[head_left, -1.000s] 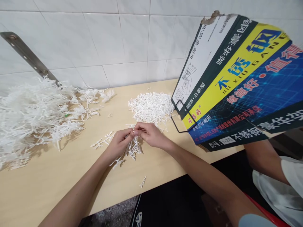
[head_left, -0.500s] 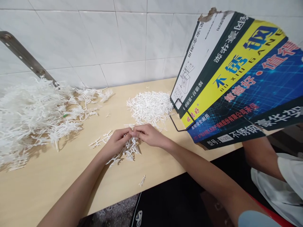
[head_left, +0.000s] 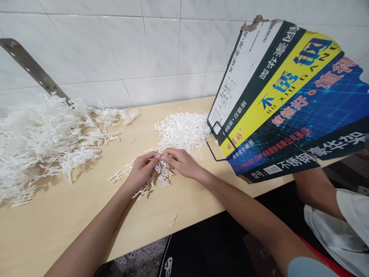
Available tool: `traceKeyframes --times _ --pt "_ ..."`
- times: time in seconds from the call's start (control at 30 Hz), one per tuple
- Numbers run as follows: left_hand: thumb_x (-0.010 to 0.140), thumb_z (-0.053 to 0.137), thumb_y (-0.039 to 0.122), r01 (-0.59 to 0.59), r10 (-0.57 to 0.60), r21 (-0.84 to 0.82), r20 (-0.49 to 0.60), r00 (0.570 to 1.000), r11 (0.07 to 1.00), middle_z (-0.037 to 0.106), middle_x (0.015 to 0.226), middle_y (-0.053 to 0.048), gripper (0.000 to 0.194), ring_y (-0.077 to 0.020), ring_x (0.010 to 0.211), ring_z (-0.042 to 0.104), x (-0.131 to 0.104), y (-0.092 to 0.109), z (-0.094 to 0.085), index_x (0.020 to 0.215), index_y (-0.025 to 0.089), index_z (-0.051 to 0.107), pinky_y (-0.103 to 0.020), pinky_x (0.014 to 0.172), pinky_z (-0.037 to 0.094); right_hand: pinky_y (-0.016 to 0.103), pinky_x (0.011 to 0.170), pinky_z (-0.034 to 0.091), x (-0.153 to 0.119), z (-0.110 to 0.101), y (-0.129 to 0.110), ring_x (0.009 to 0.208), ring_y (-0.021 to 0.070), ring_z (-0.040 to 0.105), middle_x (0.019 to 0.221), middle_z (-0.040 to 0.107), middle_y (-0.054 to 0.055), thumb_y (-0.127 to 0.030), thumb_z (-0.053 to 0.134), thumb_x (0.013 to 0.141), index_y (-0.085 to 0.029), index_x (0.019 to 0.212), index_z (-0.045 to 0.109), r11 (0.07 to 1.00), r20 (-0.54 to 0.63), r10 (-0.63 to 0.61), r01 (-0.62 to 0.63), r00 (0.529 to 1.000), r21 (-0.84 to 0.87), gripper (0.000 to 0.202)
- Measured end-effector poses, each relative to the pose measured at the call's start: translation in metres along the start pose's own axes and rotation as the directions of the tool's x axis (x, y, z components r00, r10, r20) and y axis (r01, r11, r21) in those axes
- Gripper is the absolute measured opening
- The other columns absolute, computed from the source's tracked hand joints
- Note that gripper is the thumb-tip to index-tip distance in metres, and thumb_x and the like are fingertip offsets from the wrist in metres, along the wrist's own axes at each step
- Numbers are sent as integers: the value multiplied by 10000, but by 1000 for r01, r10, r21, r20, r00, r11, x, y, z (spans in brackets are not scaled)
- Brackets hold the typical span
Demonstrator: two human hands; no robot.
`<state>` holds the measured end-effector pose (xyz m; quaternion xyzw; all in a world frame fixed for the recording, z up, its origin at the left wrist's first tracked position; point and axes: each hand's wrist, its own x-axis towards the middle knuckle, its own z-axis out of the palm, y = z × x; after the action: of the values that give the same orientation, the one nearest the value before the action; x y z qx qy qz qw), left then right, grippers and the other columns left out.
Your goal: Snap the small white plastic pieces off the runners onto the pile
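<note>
While both forearms rest along the lower part of the frame, the left hand and right hand meet just below centre. Each makes a narrow pinch, fingertips nearly touching, apparently on one of the white sprigs; the fingers hide most of it. More sprigs lie directly beneath the hands on a pale wooden table.

A thin sprig could slip or snap unevenly if the pinch is loose or the pull crooked. A loose twig at lower centre lies near the table's edge, where a passing forearm might sweep it off. The pile of small pieces, just above the hands, could mix with the sprigs if a wrist drags across. The card at upper right leans steeply; a knock from the right arm or the other person's arm could tip it.

As for containers, the printed card may be part of a box, but its inside is hidden, so contents cannot be told. A black wire loop stands at its lower left corner. The pile and the big tangle at left lie straight on the table.
</note>
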<state>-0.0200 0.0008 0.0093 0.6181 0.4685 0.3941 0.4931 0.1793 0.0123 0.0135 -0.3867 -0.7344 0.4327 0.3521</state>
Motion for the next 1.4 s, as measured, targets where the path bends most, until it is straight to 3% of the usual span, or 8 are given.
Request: traceKeyframes --times 0.17,0.3,0.5,0.73,0.9,1.03,1.2,1.4 --pt "937 615 521 9 -10 34 25 1000 999 463 661 33 369 -111 581 369 1 -4 -3 867 164 675 -244 548 306 238 612 311 2 -3 3 645 116 437 680 493 -38 -487 602 968 -185 821 627 999 40 -28 30 999 -45 336" --pt "978 559 509 -45 39 79 80 996 996 450 674 37 363 -120 619 387 -1 0 -2 834 179 607 -242 589 321 230 569 298 2 -1 7 603 104 391 646 421 -48 -478 647 926 -188 769 596 979 106 27 -47 994 199 334" --pt "966 600 476 -30 64 -181 181 981 983 466 738 22 335 -130 668 410 -7 3 3 813 182 554 -254 633 347 215 490 260 2 5 12 540 80 325 619 364 -60 -375 742 834 -173 712 572 711 266 77 -240 961 661 291" --pt "931 655 454 35 36 -390 174 984 920 502 757 1 327 -137 671 456 -7 -1 9 797 181 536 -272 648 394 194 484 353 4 9 14 512 76 384 600 430 -61 -406 773 812 -189 743 516 484 294 113 -310 949 818 344" --pt "933 624 514 45 -15 -282 108 994 958 568 749 -11 345 -148 655 489 -4 -2 11 837 186 577 -253 577 372 240 512 444 7 5 13 552 121 535 648 563 -8 -500 630 907 -176 775 580 745 97 119 -153 988 649 353" --pt "940 623 493 51 -54 -241 -6 999 969 431 643 46 347 -102 556 365 -1 -5 8 787 190 552 -222 507 295 223 512 414 5 1 10 538 99 535 694 614 -1 -529 554 969 -170 799 604 926 100 79 -110 992 362 400" --pt "925 649 463 55 -68 -214 -55 996 975 418 625 48 333 -87 532 357 0 -3 8 766 178 579 -210 483 294 212 528 398 3 5 6 538 89 509 641 571 -40 -473 694 904 -185 812 585 951 129 66 -101 989 293 320" --pt "881 702 513 71 -78 -134 -49 996 988 425 531 49 391 -81 476 364 1 -1 5 733 162 611 -222 469 276 216 513 364 4 8 10 535 83 468 664 553 -36 -487 654 933 -187 805 589 941 11 63 -63 998 333 332"
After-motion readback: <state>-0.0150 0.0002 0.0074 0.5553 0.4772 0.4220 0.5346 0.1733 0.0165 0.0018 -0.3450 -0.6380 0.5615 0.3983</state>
